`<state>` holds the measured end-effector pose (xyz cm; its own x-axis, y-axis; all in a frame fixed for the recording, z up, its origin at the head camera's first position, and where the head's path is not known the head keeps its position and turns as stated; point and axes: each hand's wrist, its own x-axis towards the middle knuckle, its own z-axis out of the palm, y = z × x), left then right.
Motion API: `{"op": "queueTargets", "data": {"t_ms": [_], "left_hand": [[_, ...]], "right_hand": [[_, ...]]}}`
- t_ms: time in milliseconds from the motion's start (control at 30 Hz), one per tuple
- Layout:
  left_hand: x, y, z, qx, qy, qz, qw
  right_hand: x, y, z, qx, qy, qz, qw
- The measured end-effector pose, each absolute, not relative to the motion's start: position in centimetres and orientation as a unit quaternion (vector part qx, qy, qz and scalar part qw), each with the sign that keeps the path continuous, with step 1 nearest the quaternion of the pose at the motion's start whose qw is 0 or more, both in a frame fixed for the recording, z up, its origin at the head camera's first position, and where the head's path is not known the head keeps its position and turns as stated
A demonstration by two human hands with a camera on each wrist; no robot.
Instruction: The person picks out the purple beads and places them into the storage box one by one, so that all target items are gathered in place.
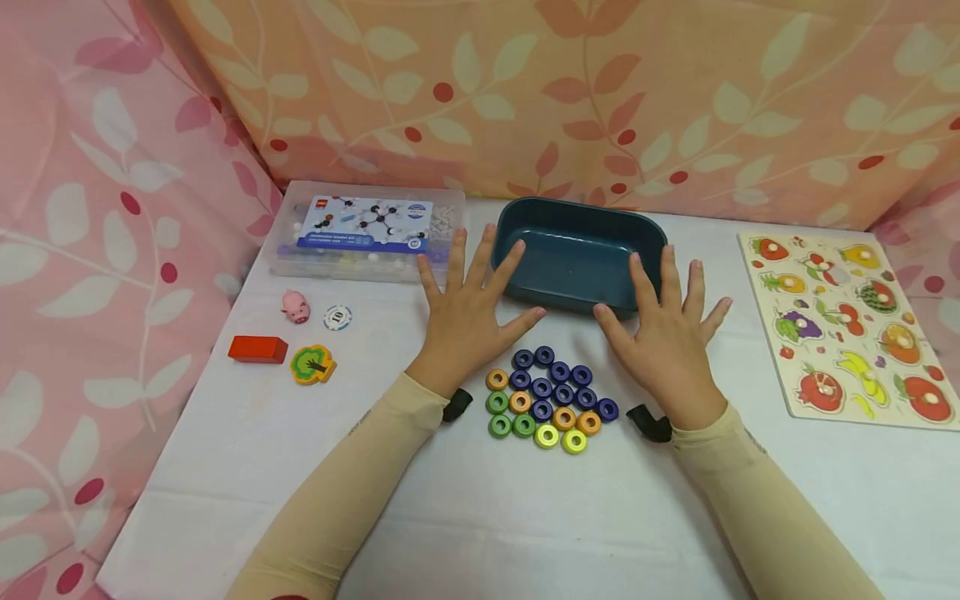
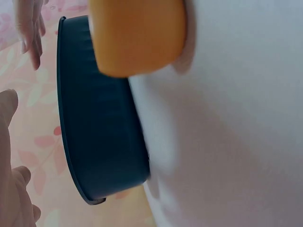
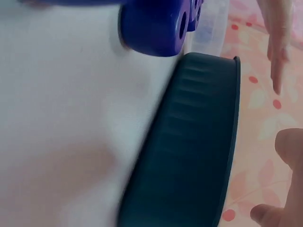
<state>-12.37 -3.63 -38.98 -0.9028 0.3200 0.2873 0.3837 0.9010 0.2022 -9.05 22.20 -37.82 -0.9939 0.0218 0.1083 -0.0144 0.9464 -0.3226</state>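
In the head view my left hand (image 1: 467, 321) is spread flat with its fingers apart, holding nothing, near the left end of a dark teal basin (image 1: 577, 298). My right hand (image 1: 667, 350) is spread likewise by the basin's right front corner. Between the wrists lies a group of small rings: dark blue rings (image 1: 563, 394), orange rings (image 1: 588, 422), green rings (image 1: 499, 426) and yellow rings (image 1: 574, 442). Close up, the left wrist view has an orange ring (image 2: 139, 35) before the basin, and the right wrist view a blue ring (image 3: 154, 28).
A clear molecular model kit box (image 1: 360, 267) stands at the back left. Before it lie a pink pig (image 1: 296, 307), a white token (image 1: 337, 317), a red block (image 1: 257, 349) and a tree piece (image 1: 312, 365). A fruit puzzle board (image 1: 832, 333) lies at the right.
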Motion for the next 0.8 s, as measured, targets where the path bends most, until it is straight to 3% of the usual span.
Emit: {"op": "queueTargets", "data": {"t_ms": [800], "left_hand": [[-12.6, -3.2, -38.7, -0.193, -0.961, -0.174, 0.099]], "right_hand": [[-5.9, 23.0, -36.6, 0.036, -0.979, 0.189, 0.067]]}}
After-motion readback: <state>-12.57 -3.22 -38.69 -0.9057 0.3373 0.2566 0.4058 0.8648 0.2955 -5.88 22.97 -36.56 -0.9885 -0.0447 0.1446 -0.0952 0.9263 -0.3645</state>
